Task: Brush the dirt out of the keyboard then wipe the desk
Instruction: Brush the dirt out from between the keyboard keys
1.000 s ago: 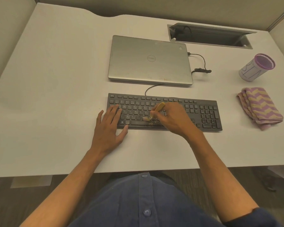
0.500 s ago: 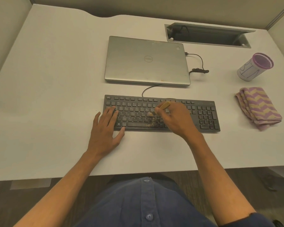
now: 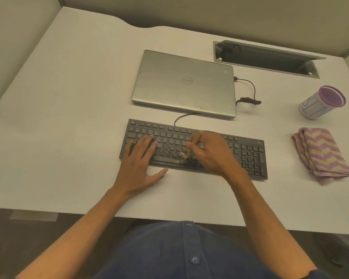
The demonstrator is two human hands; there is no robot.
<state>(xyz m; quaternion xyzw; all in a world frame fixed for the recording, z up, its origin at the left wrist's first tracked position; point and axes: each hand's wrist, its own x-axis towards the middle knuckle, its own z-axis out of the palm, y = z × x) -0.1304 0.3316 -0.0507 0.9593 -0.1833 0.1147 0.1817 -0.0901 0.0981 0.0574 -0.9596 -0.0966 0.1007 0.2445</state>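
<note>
1. Keyboard (image 3: 248,156): it lies on the desk (image 3: 69,117) just in front of the closed laptop (image 3: 184,83), joined to it by a cable, and it sits where it did a second ago.
2. The right hand (image 3: 214,152) is clamped on a small brush (image 3: 194,137). The wooden handle tilts up and away; the bristles press on the bottom key row near the middle.
3. What has changed: half a second ago the bristles were higher up among the keys. Now they have come down to the front edge, so this looks like the end of a stroke towards the person.
4. Dirt (image 3: 179,161) lies in a brown scatter along the bottom row, right by the bristles. I judge it is being gathered at the front but has not left the keyboard.
5. The left hand (image 3: 138,166) lies flat with fingers spread on the left keys, gripping nothing and apparently steadying the keyboard.
6. The folded cloth (image 3: 322,156) rests untouched at the right, near a cup (image 3: 318,105), so the wiping step is not yet begun.
</note>
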